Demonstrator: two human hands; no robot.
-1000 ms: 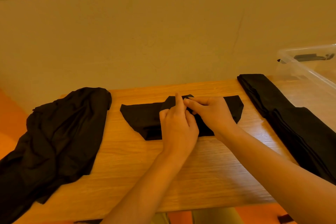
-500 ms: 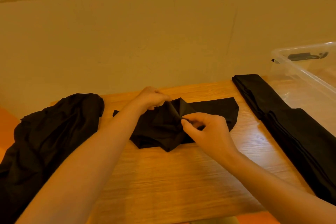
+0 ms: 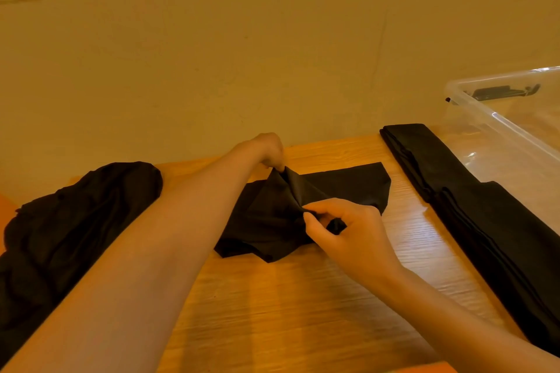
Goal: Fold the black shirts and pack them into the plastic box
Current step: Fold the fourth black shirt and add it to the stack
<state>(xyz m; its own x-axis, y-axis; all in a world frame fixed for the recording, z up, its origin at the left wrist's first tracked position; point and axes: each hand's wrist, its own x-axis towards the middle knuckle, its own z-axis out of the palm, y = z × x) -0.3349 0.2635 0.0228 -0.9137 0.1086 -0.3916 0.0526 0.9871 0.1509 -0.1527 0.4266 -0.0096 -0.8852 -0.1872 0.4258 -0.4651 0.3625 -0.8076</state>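
Note:
A small black shirt (image 3: 342,188) lies partly folded in the middle of the wooden table (image 3: 288,306). My left hand (image 3: 268,148) pinches its far edge and lifts a ridge of fabric. My right hand (image 3: 342,227) pinches the near end of that same ridge. A crumpled pile of black shirts (image 3: 69,221) sits at the left. A long folded black shirt (image 3: 472,209) lies at the right, beside the clear plastic box (image 3: 497,127).
A beige wall runs right behind the table's far edge. The plastic box stands at the far right and has a black latch (image 3: 503,91) on its far rim. Orange floor shows past the table's left and near edges.
My left hand has moved from the near side to the shirt's far edge, and my right hand has drawn back toward me. The fabric between them has risen into a ridge.

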